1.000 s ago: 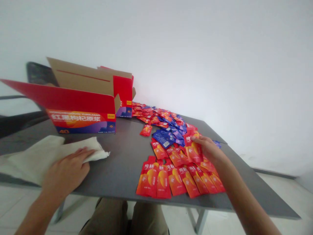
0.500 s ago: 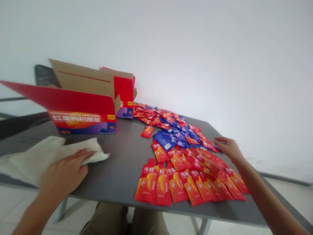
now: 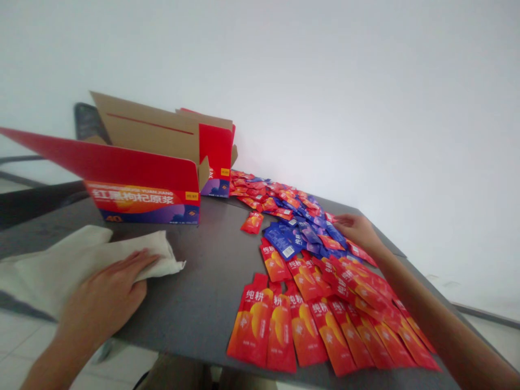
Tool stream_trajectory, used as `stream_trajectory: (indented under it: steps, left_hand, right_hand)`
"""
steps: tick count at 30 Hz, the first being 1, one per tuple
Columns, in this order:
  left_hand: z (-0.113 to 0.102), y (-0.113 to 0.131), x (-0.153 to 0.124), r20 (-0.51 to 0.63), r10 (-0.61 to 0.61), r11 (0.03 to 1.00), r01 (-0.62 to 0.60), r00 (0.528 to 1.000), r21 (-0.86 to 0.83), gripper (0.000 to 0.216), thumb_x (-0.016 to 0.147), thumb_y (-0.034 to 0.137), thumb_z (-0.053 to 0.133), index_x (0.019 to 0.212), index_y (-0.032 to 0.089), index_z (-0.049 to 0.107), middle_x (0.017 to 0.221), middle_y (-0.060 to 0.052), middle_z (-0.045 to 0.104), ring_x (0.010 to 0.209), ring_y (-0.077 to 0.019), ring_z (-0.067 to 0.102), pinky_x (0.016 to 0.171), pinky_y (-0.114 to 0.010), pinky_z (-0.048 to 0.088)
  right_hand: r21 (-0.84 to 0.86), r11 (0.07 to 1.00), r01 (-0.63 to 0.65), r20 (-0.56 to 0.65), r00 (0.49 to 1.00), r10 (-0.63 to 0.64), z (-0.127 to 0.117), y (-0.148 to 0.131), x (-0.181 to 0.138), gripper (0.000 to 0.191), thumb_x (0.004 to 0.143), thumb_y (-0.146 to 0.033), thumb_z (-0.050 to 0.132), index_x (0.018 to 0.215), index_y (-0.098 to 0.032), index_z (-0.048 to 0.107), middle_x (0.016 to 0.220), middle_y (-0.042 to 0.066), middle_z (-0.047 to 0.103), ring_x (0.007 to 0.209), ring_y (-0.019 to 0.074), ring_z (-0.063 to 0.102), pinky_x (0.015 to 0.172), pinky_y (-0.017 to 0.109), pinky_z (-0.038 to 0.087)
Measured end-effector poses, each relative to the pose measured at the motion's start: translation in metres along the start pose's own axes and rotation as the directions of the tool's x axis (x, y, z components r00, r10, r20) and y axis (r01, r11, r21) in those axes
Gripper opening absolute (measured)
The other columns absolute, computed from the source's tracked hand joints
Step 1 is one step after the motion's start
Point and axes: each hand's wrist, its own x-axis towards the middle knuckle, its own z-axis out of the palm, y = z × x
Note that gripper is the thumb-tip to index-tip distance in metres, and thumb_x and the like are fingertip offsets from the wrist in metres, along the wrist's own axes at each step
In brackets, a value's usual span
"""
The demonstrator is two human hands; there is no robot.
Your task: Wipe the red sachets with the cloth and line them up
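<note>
My left hand (image 3: 103,300) lies flat, fingers stretched out, on a cream cloth (image 3: 60,260) at the left of the grey table (image 3: 203,281). My right hand (image 3: 357,230) reaches over the far side of a spread of red and blue sachets (image 3: 309,238), its fingers resting on the pile; whether it grips one is unclear. A row of several red-orange sachets (image 3: 309,325) lies overlapped along the table's near edge.
An open red cardboard box (image 3: 142,184) with raised flaps stands at the back left. A second red box (image 3: 217,160) stands behind it. A dark chair back (image 3: 87,122) shows behind the boxes. A white wall runs behind the table.
My right hand let go of a red sachet near the row, swung out to the right, then reached farther back onto the loose pile. The left hand stayed on the cloth.
</note>
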Motion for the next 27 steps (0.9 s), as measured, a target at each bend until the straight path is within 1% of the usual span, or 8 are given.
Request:
stream_trajectory:
  steps: [3, 6, 9, 11, 14, 18, 22, 27]
  left_hand:
    - [0.006, -0.005, 0.001, -0.010, 0.020, 1.000, -0.020, 1.000, 0.003, 0.056, 0.081, 0.022, 0.034, 0.134, 0.025, 0.053, 0.139, -0.005, 0.054, 0.119, -0.0271, 0.058, 0.103, -0.045, 0.044]
    - [0.009, -0.007, 0.001, -0.022, 0.019, 1.000, -0.019, 1.000, 0.009, 0.057, 0.079, 0.022, 0.034, 0.132, 0.026, 0.055, 0.138, -0.003, 0.056, 0.119, -0.0264, 0.058, 0.104, -0.045, 0.043]
    - [0.008, -0.005, 0.001, -0.028, -0.007, 1.000, 0.007, 1.000, -0.011, 0.058, 0.077, 0.023, 0.035, 0.130, 0.027, 0.057, 0.137, -0.001, 0.056, 0.121, -0.0244, 0.057, 0.106, -0.043, 0.042]
    - [0.008, -0.005, 0.001, -0.030, -0.017, 1.000, 0.016, 0.999, -0.023, 0.059, 0.075, 0.023, 0.035, 0.129, 0.027, 0.058, 0.137, 0.000, 0.056, 0.123, -0.0231, 0.055, 0.107, -0.041, 0.041]
    - [0.009, -0.005, 0.000, -0.037, -0.001, 1.000, 0.000, 0.999, -0.023, 0.060, 0.073, 0.024, 0.036, 0.129, 0.026, 0.058, 0.137, -0.001, 0.056, 0.125, -0.0231, 0.054, 0.108, -0.042, 0.040]
    - [0.010, -0.006, -0.001, -0.045, -0.006, 1.000, 0.005, 0.999, -0.023, 0.060, 0.073, 0.024, 0.036, 0.129, 0.026, 0.058, 0.136, 0.000, 0.057, 0.124, -0.0226, 0.054, 0.109, -0.041, 0.040]
    - [0.009, -0.004, -0.001, -0.040, -0.013, 0.999, 0.012, 0.999, -0.036, 0.060, 0.073, 0.023, 0.036, 0.128, 0.026, 0.059, 0.137, 0.000, 0.056, 0.124, -0.0227, 0.055, 0.108, -0.042, 0.041]
    - [0.010, -0.004, -0.001, -0.066, 0.006, 0.999, -0.008, 0.998, -0.040, 0.059, 0.074, 0.022, 0.036, 0.128, 0.025, 0.059, 0.136, 0.000, 0.057, 0.123, -0.0235, 0.056, 0.107, -0.042, 0.041]
  right_hand:
    - [-0.076, 0.987, 0.141, 0.086, 0.987, -0.134, 0.027, -0.026, 0.039, 0.035, 0.083, -0.030, 0.056, 0.111, -0.012, 0.067, 0.102, 0.011, 0.074, 0.091, 0.0211, 0.070, 0.084, 0.031, 0.054]
    - [-0.141, 0.939, 0.315, 0.195, 0.938, -0.286, 0.060, -0.054, 0.073, 0.038, 0.079, -0.026, 0.061, 0.114, -0.012, 0.066, 0.116, 0.011, 0.069, 0.106, 0.0227, 0.065, 0.096, 0.031, 0.047]
    - [-0.196, 0.874, 0.444, 0.296, 0.877, -0.379, 0.088, -0.078, 0.092, 0.042, 0.079, -0.025, 0.061, 0.119, -0.013, 0.063, 0.126, 0.012, 0.063, 0.117, 0.0237, 0.058, 0.101, 0.030, 0.042]
    - [-0.240, 0.842, 0.483, 0.336, 0.855, -0.395, 0.103, -0.090, 0.097, 0.044, 0.081, -0.024, 0.058, 0.123, -0.013, 0.059, 0.130, 0.014, 0.060, 0.119, 0.0251, 0.057, 0.100, 0.031, 0.042]
    - [-0.323, 0.817, 0.477, 0.362, 0.860, -0.359, 0.119, -0.102, 0.097, 0.049, 0.082, -0.021, 0.053, 0.129, -0.010, 0.053, 0.130, 0.019, 0.057, 0.118, 0.0293, 0.057, 0.096, 0.035, 0.044]
    - [-0.424, 0.814, 0.398, 0.362, 0.898, -0.250, 0.131, -0.112, 0.097, 0.049, 0.085, -0.022, 0.050, 0.131, -0.005, 0.048, 0.120, 0.024, 0.062, 0.113, 0.0314, 0.060, 0.092, 0.037, 0.046]
    - [-0.479, 0.812, 0.333, 0.355, 0.920, -0.168, 0.133, -0.116, 0.105, 0.041, 0.085, -0.024, 0.050, 0.121, -0.005, 0.056, 0.115, 0.025, 0.064, 0.108, 0.0307, 0.063, 0.088, 0.036, 0.047]
    - [-0.491, 0.815, 0.309, 0.350, 0.926, -0.140, 0.131, -0.118, 0.119, 0.035, 0.080, -0.022, 0.053, 0.109, -0.006, 0.063, 0.115, 0.021, 0.066, 0.105, 0.0284, 0.064, 0.082, 0.030, 0.050]
